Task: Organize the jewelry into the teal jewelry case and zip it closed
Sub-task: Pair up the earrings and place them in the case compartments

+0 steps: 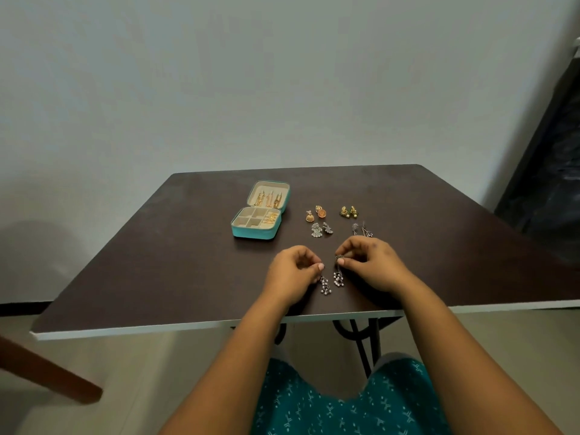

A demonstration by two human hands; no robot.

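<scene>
The teal jewelry case [251, 232] lies open on the dark table [157, 246], lid up, with gold pieces in the lid and in one right compartment. My left hand [292, 271] pinches the top of a silver dangling earring [325, 285]. My right hand [367, 265] pinches its matching silver earring [338, 277]; both hang just above the table near its front edge. Behind my hands lie loose pairs: gold jhumka earrings [315, 213], green-and-gold earrings [349, 211], silver fan-shaped earrings [321, 229] and thin silver drop earrings [362, 230].
The table stands against a pale wall, with its white front edge [188, 328] close to my lap. A brown wooden bar [47, 372] juts in at the lower left. Dark plastic-covered material [552, 152] leans at the right.
</scene>
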